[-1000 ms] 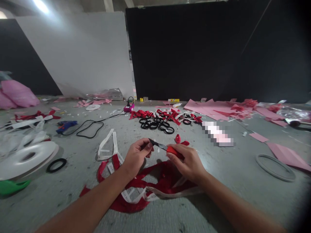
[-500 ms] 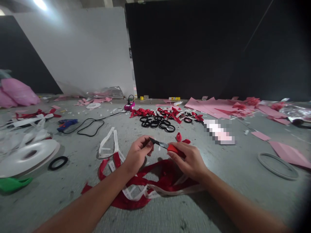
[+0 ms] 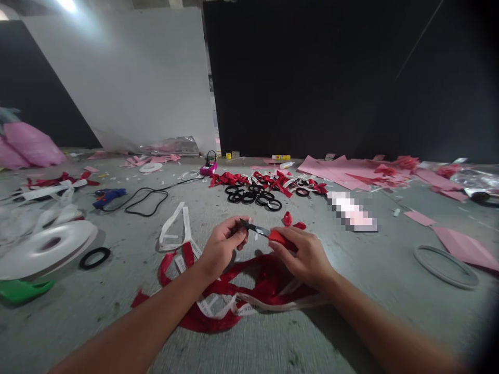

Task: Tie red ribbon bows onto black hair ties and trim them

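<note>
Grey concrete floor (image 3: 273, 343) underfoot, littered from edge to edge with craft scraps. Beyond the hands, a spread of pink paper sheets (image 3: 343, 171) to the right, a flat white ribbon spool (image 3: 47, 249) to the left. Nearer the middle, a row of finished red ribbon bows (image 3: 268, 182) with a cluster of black elastic hair rings (image 3: 253, 197) just in front: judged from that pile, a good batch already made, with loose rings left over and one stray black ring (image 3: 94, 257) off by the spool. Directly under the forearms, a tangle of red and white printed ribbon (image 3: 241, 296), uncut in long loops, so plenty of material left. Right hand (image 3: 304, 257) closed around the red handle of small snips (image 3: 268, 235). Left hand (image 3: 222, 246) pinched shut at the blade tips; anything between the fingertips too small to make out.
</note>
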Available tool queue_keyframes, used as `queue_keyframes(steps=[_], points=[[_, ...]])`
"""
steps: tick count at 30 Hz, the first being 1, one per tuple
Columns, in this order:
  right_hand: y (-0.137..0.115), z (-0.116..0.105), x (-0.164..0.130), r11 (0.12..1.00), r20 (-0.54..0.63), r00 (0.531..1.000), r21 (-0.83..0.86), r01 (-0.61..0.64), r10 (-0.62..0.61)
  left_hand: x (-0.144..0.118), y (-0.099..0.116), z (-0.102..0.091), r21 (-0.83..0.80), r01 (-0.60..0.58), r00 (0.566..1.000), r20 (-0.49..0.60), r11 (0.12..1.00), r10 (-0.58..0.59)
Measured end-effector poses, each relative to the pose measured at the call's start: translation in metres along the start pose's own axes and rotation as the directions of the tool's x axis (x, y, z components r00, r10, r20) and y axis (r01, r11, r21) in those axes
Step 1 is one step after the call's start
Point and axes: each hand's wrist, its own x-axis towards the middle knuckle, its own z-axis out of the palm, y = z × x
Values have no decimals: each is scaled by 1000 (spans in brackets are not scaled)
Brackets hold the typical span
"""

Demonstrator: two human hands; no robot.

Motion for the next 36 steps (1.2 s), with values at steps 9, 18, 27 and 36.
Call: queue_keyframes(steps=[9, 18, 27, 36], points=[[0, 0, -1, 996, 0, 1000, -86, 15, -15, -2, 0, 0, -18, 44, 999, 27, 999, -44], [7, -2, 1, 992, -32, 999, -120, 23, -27, 1, 3, 1, -301, 131, 991, 54, 945, -120], [4, -2, 1, 1000, -7, 1000, -31, -8, 8, 0, 0, 2, -309, 123, 992, 60, 943, -110], [3, -2, 2, 999, -3, 1000, 41, -26, 26, 3, -2, 3, -3, -4, 998, -64, 1000, 3]])
